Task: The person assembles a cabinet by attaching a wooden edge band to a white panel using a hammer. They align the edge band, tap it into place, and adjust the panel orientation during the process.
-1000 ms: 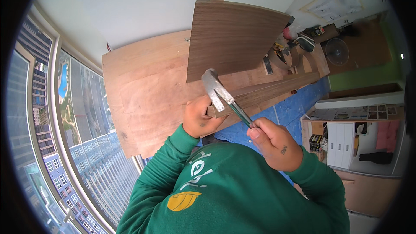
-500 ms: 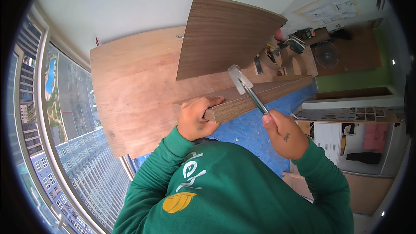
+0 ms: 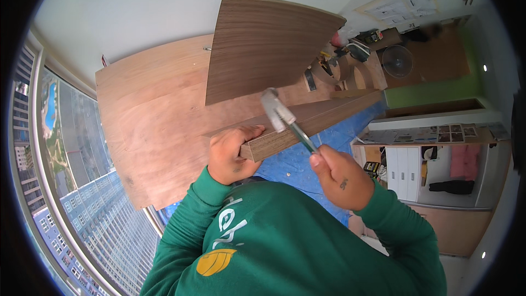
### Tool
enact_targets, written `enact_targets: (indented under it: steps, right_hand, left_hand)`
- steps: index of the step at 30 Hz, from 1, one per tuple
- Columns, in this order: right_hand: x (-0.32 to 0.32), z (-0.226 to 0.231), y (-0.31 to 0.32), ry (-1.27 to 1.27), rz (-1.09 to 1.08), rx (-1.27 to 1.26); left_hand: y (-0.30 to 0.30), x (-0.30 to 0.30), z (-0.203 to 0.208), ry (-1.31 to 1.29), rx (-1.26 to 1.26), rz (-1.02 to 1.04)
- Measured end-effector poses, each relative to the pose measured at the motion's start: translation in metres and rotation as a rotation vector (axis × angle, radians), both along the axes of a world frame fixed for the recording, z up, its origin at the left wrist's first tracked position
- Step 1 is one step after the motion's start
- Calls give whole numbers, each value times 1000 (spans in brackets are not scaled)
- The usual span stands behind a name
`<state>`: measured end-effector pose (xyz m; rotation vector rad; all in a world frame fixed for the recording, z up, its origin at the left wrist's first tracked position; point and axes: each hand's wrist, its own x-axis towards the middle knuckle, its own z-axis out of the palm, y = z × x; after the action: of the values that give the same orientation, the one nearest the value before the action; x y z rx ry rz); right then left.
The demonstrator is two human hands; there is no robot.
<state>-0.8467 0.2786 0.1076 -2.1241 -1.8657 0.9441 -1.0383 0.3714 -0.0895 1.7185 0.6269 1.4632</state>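
Observation:
A long wood-grain board [image 3: 323,119] runs from in front of me to the far right, a thick edge strip along its near side. My left hand [image 3: 230,153] is closed around the board's near left end, fingers on top and thumb side by the corner. A hammer [image 3: 302,136] is in my right hand [image 3: 342,178], the fist wrapped round the handle. Its metal head, smeared by motion, hangs over the board's edge to the right of my left hand; whether it touches the wood I cannot tell.
A larger wood-grain panel [image 3: 268,49] stands tilted on the plywood worktop [image 3: 148,126]. Curved wooden pieces [image 3: 359,77] and tools lie at the far right, near a fan [image 3: 397,61]. Blue sheeting [image 3: 290,178] covers the floor. Windows [image 3: 71,131] are on the left.
The whole view has shifted, so the scene sits further left. The hammer head has swung a little nearer the board's near end. My left hand keeps its hold.

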Motion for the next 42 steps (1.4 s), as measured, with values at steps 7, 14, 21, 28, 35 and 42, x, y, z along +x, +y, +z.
enact_targets:
  steps: [7,14,21,28,35,42]
  right_hand:
    - [142,2,13,-375,-338,10]
    - [81,-7,-12,-214,-168,11]
    - [189,-9,12,-382,-373,29]
    - [284,-10,30,-270,-718,-141]
    - [287,-6,28,78,-889,160]
    - [271,-3,13,62,-812,125]
  left_hand:
    - [-1,2,-1,-26,19,-23]
    - [-3,6,0,-40,-36,14]
    - [-2,3,5,-29,-25,4]
    - [-3,4,7,-20,-21,22]
    - [-1,3,3,2,-18,32]
    - [-1,4,1,-43,-54,-8]
